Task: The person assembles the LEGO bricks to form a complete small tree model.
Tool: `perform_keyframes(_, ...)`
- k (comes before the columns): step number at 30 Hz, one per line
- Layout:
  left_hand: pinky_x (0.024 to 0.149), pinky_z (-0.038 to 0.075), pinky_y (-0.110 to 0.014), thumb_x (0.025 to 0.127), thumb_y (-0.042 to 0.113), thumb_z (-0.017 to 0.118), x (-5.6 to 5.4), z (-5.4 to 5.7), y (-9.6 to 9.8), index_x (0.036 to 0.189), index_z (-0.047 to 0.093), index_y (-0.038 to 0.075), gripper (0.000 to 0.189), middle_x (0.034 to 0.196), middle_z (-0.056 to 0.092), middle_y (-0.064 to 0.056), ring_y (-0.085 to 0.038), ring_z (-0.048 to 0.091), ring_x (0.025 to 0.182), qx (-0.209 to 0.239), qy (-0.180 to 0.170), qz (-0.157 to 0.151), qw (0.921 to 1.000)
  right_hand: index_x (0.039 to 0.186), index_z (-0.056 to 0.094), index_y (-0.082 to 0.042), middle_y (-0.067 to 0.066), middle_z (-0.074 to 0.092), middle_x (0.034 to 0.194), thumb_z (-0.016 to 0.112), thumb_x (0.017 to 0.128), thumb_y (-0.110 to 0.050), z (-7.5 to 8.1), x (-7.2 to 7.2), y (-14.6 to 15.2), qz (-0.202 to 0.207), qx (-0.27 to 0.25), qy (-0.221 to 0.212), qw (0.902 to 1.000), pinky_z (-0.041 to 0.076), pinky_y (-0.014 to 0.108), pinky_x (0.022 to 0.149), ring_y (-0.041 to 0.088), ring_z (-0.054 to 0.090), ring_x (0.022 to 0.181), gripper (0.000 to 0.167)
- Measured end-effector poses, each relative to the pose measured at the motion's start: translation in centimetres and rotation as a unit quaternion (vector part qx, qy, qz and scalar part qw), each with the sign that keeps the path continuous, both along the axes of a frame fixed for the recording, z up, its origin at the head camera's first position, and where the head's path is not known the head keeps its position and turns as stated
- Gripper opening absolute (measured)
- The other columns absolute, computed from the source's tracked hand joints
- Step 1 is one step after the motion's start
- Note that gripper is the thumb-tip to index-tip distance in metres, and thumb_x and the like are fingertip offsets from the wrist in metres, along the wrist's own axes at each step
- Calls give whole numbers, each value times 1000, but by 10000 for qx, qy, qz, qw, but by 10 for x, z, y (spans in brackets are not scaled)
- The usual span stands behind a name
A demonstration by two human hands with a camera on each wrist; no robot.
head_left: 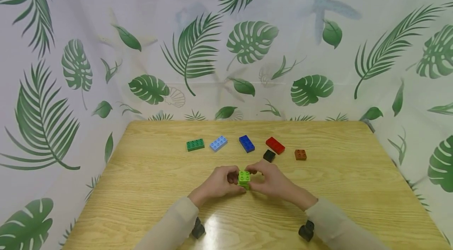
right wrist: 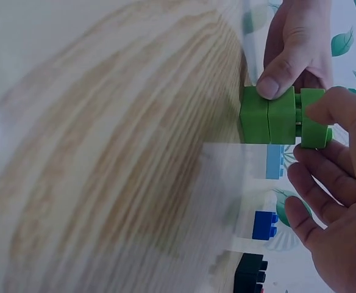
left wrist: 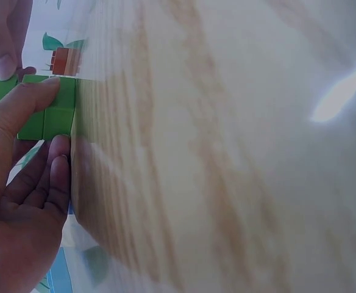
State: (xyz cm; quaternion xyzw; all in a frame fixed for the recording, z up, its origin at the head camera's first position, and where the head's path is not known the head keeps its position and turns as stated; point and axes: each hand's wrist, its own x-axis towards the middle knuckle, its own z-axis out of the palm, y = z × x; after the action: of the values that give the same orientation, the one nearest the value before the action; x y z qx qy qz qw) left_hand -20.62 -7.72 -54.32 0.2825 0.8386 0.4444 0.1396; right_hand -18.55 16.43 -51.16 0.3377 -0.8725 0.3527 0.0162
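Two lime green building bricks (right wrist: pixel 254 122) stand stacked on the wooden table, in the middle of the head view. The left hand (head_left: pixel 218 182) pinches this pair from the left side, its thumb across the near face. A third lime green brick (head_left: pixel 244 176) with studs sits over the pair; the right hand (head_left: pixel 274 181) holds it between thumb and fingers. In the right wrist view a narrow gap with studs shows between this top brick (right wrist: pixel 313 122) and the pair, and in the left wrist view it looks tilted.
Beyond the hands lie a dark green brick (head_left: pixel 195 145), a light blue brick (head_left: pixel 218 144), a dark blue brick (head_left: pixel 246 144), a red brick (head_left: pixel 275 145), and a brown brick (head_left: pixel 300 155). A black brick (head_left: pixel 269 155) lies just past the right hand. A leaf-patterned curtain (head_left: pixel 212 104) borders the table.
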Motion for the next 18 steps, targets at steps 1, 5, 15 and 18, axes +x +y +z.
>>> perform_keyframes(1,72,50,-21,87,27,89,0,0,0,94,67,21,23,86,66,7,-2,58,77,-7,-3,6,10000,121,74,-9,2,75,111,80,90,-9,-1,0,0,9,8,3,10000,58,44,85,25,65,98,31)
perform_keyframes(5,74,51,-21,87,26,89,0,0,1,97,70,21,22,87,67,8,-2,59,78,-41,-11,20,10000,125,74,-10,2,77,112,80,90,-8,-4,1,2,113,-70,76,9999,58,41,84,24,66,96,35)
perform_keyframes(15,75,52,-21,87,26,89,0,0,1,100,71,22,23,89,67,9,-3,60,80,-55,-61,16,10000,129,75,-9,5,77,113,79,91,-6,-2,4,1,169,-33,49,9998,60,35,80,21,69,93,38)
perform_keyframes(18,76,53,-21,88,26,89,0,0,2,100,71,22,22,90,68,9,-3,61,80,-13,-62,3,10000,129,74,-7,7,76,114,78,91,-5,-1,4,0,201,-14,29,9998,60,33,78,17,68,91,38)
